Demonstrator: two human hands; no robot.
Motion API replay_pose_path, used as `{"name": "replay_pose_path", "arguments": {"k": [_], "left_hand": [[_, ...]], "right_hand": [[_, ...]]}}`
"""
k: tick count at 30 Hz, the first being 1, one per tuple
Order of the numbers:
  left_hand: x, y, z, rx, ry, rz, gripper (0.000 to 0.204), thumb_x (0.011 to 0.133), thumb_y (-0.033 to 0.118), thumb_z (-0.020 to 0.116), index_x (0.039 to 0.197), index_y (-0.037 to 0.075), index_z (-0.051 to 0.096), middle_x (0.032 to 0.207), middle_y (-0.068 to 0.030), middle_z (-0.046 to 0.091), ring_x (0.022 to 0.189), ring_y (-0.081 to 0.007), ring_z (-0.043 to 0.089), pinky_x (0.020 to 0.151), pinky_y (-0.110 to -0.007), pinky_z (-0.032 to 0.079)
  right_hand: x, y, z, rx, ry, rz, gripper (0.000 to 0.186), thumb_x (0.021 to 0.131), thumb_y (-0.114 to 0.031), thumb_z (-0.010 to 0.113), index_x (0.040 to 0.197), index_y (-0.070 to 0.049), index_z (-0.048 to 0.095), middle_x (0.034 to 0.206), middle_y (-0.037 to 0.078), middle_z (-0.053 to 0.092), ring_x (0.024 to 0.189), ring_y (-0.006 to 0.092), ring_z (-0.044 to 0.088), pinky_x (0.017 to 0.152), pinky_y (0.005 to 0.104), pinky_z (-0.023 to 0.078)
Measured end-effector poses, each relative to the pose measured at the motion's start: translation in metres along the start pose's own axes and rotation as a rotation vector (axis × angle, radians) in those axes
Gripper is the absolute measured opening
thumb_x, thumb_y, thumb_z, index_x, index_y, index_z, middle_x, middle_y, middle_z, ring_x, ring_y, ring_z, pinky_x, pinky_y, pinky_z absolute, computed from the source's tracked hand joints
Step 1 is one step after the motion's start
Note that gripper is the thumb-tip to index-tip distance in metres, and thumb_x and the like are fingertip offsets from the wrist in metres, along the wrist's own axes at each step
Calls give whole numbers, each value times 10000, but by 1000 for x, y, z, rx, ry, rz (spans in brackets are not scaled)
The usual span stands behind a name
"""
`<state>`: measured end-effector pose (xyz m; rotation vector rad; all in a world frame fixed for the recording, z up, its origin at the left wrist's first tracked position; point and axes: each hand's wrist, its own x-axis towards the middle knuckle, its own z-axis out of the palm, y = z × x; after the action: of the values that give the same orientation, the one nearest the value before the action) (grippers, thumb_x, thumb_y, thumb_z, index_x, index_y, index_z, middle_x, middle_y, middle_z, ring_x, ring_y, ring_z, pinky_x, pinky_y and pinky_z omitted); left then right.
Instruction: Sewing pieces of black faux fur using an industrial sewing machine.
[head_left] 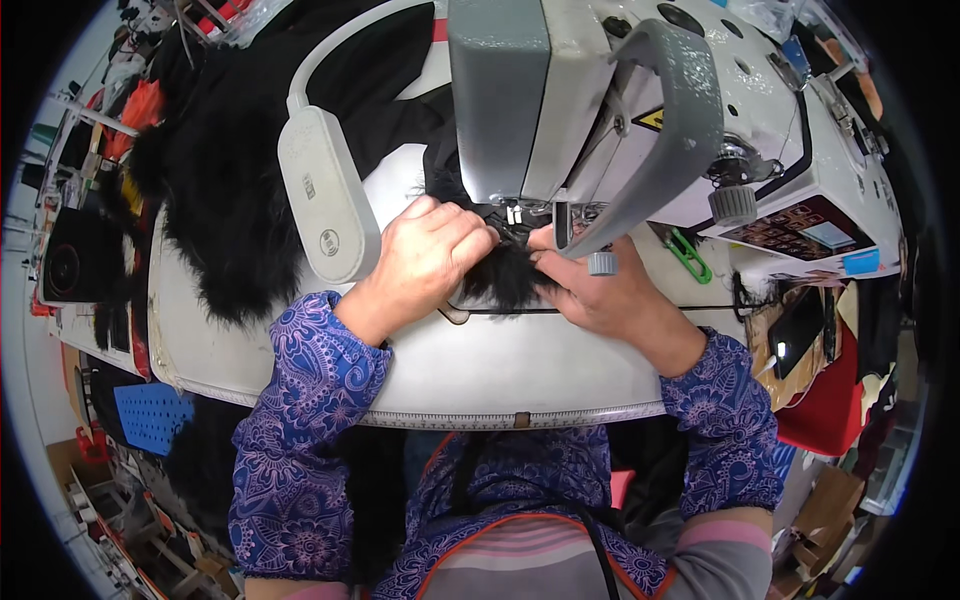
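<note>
Black fur (505,281) — pointing toward person (515,565) (axis unclear)

The sewing machine (502,100) stood on the table (480,365), the fur trim (505,280) under its head between the left hand (422,255) and the right hand (605,290). A lamp (328,195) stood left of the machine, with a heap of fur cloth (235,190) farther left on the table. Snips (690,258) lay right of the right hand, before the machine's body.

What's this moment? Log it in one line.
left hand: on black fur; right hand: on same fur; sewing machine: over fur; green tool: at right
</note>
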<state>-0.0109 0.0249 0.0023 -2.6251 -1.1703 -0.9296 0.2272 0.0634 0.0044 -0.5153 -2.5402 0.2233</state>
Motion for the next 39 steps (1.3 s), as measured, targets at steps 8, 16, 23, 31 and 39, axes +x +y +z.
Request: {"name": "replay_pose_path", "arguments": {"k": [8, 16, 23, 31, 39], "left_hand": [[7, -1, -7, -126, -28, -172, 394, 560, 87, 793, 918, 89, 627, 838, -27, 607, 805, -218, 589, 708, -367, 373], [5, 7, -7, -345, -6, -2, 311, 549, 3, 753, 824, 85, 634, 876, -22, 594, 868, -229, 588, 767, -361, 408], [5, 4, -7, -171, -107, 56, 266, 564, 124, 768, 801, 113, 647, 773, -6, 578, 811, -212, 574, 673, -346, 403], [3, -1, -9, -465, -196, -89, 264, 588, 124, 784, 820, 84, 665, 838, -26, 615, 878, -244, 601, 748, -396, 454], [-5, 0, -14, -435, -231, 28, 358, 517, 47, 763, 870, 83, 716, 984, -58, 694, 965, -292, 654, 826, -421, 508]], "right_hand": [[3, -2, -3, -81, 21, 4, 275, 683, -147, 773, 917, -118, 631, 980, -5, 670, 885, 222, 626, 739, 391, 442], [4, -5, -2, -21, -3, 85, 295, 663, -104, 732, 935, -131, 621, 968, -7, 628, 939, 223, 609, 754, 405, 429], [5, 4, 2, 37, -34, -97, 314, 651, -136, 734, 944, -137, 619, 954, -14, 587, 936, 238, 583, 743, 409, 422], [-3, 6, 1, 3, -144, 0, 335, 644, -222, 769, 961, -195, 664, 1038, -42, 612, 912, 218, 583, 760, 401, 438], [-6, 7, -6, 39, -110, -42, 336, 654, -242, 779, 984, -234, 717, 1067, -72, 647, 965, 185, 597, 765, 389, 442]]}}
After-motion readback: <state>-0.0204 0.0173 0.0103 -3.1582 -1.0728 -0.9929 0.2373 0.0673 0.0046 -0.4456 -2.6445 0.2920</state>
